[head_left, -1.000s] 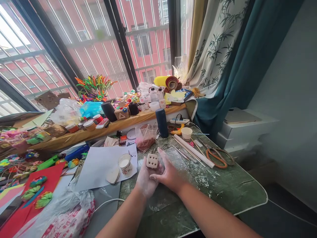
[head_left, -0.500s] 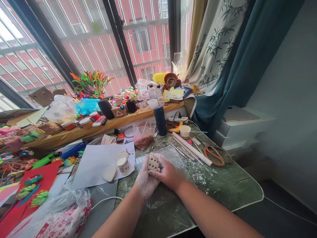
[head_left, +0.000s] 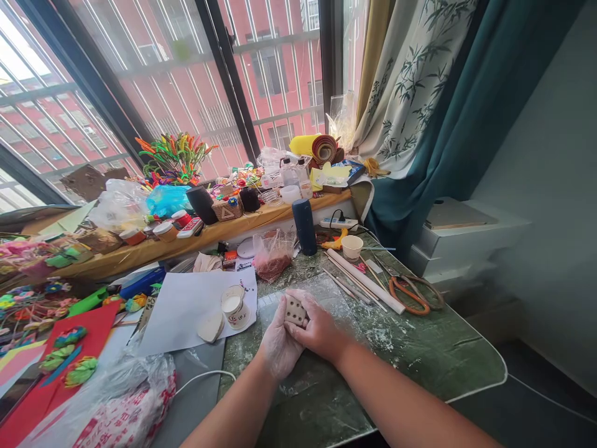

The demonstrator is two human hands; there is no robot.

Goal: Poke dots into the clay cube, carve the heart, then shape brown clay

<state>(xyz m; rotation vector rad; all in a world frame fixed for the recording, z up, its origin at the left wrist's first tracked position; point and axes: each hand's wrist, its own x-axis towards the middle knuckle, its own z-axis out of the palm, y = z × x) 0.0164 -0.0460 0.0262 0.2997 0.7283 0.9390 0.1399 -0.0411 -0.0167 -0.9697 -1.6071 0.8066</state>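
Between my two hands is a pale clay die (head_left: pixel 295 310), a rounded block with several dark round pits on its upward face. My left hand (head_left: pixel 281 348), coated in white powder, cradles it from below and the left with closed fingers. My right hand (head_left: pixel 319 326) wraps its right side, thumb against the near edge. The die's underside is hidden by the hands. Beneath them lies a clear plastic sheet (head_left: pixel 321 292) dusted with powder. Left of the hands, a small tub (head_left: pixel 237 314) of white material and a flat pale clay lump (head_left: pixel 211 328) rest on white paper (head_left: pixel 172 311).
To the right lie a white rolling rod (head_left: pixel 368 283), thin sticks and orange-handled scissors (head_left: pixel 409 295). Farther back stand a paper cup (head_left: pixel 352 247), a dark blue cylinder (head_left: pixel 304 227) and a bag of reddish material (head_left: pixel 273 258). A crowded ledge (head_left: pixel 261 214) runs under the window.
The view has shifted slightly, so the scene sits a little farther right. Both hands still hold the die, which appears slightly tilted compared with before.
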